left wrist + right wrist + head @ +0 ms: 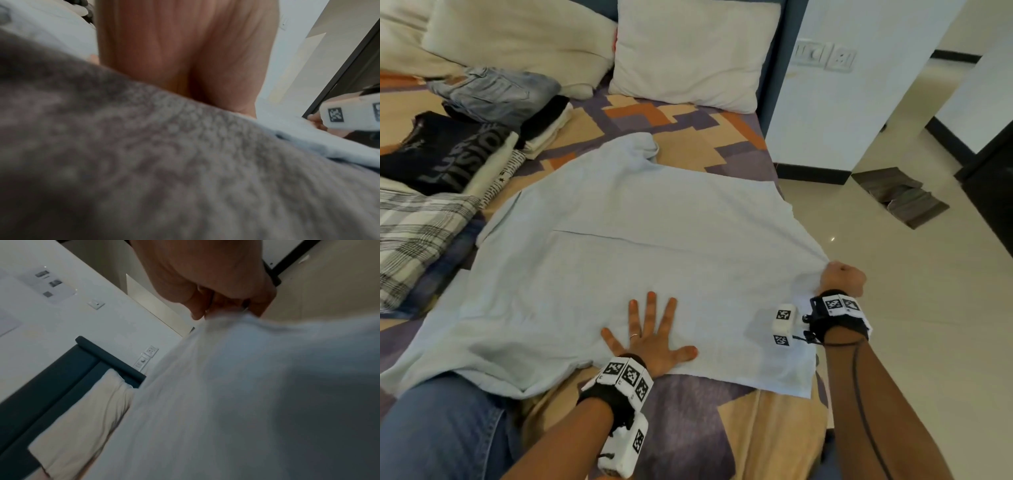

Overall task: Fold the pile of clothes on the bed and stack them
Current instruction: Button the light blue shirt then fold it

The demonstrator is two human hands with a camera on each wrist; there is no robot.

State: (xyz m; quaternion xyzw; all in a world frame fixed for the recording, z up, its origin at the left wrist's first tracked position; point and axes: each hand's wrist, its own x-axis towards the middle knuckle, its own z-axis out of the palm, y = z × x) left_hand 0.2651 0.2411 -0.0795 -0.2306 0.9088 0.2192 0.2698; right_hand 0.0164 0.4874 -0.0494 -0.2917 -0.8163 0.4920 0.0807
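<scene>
Hands working a pale blue shirt (626,240) spread flat across the middle of the frame on the patterned bed (774,428).

Left hand (654,342) lies palm down on the shirt's near edge at lower centre, fingers straight and fanned apart, pressing the cloth. Right hand (842,277), at the right edge of the bed, is fisted around the shirt's corner, and the fabric puckers toward that grip; the right wrist view shows the curled fingers (226,305) bunching the cloth. Upper left of the frame holds folded clothes: a black printed T-shirt (452,154) on a stack, blue jeans (496,92) behind it, and a plaid garment (410,236) at the left edge. Two cream pillows (688,54) sit along the top.
</scene>
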